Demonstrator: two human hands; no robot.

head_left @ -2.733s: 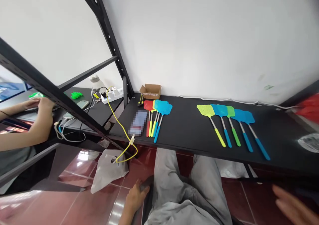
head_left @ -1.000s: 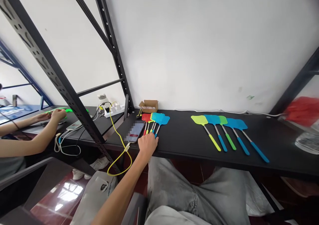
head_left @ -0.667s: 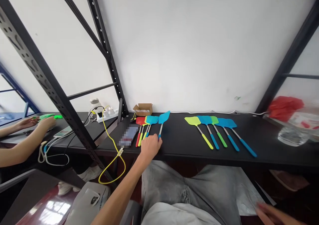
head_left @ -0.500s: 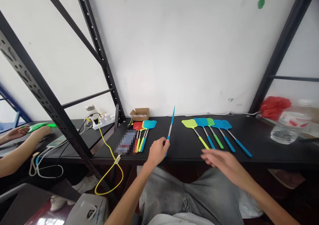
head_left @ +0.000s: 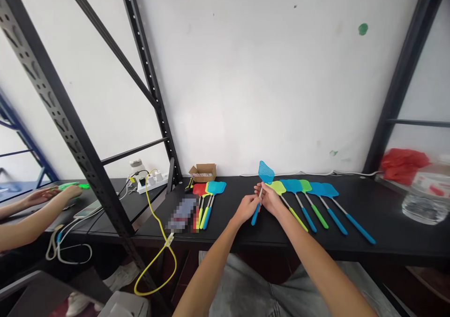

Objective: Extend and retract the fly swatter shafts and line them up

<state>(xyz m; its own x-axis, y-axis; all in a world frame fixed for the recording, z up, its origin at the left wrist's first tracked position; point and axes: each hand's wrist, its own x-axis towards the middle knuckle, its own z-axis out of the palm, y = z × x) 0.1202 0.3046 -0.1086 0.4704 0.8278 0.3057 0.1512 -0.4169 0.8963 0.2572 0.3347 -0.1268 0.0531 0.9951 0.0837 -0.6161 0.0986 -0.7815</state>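
Above the black tabletop (head_left: 386, 214), your left hand (head_left: 247, 208) grips the blue fly swatter (head_left: 262, 188) by its handle; your right hand (head_left: 272, 199) pinches its thin shaft. It looks light, with a floppy head, so hold the handle.

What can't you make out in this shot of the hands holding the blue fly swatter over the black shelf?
- Head view: the phone is pixelated, so its screen is unreadable.
- The grip of the left hand and right hand hides most of the blue fly swatter's shaft.
- The stacked swatters overlap, so their count is unclear.
- The water bottle is cut by the right edge.
- The cardboard box label is too small to read.
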